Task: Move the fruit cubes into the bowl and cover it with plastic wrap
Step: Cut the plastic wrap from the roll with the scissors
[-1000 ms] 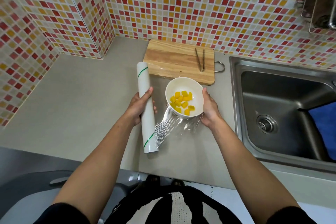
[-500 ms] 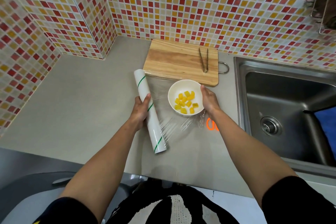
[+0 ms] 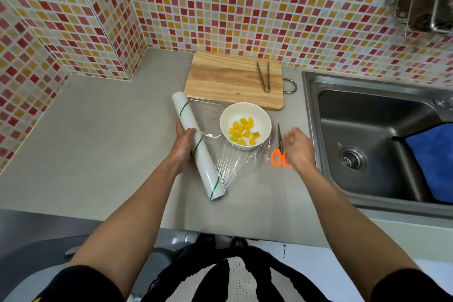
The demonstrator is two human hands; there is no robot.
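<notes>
Gripping the white plastic-wrap roll (image 3: 197, 147) in my left hand (image 3: 183, 146), I've let go of the white bowl of yellow fruit cubes (image 3: 245, 126); my right hand (image 3: 297, 146), loosely curled and empty, reaches the orange-handled scissors (image 3: 280, 152) to cut the film.

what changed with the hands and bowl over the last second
The right hand let go of the bowl, now set down on the wrap sheet, and moved right over the scissors. The left hand still grips the roll.

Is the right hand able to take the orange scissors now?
Probably yes: the right hand hovers directly over the scissors, which lie on the counter beside the bowl, nothing between.
</notes>
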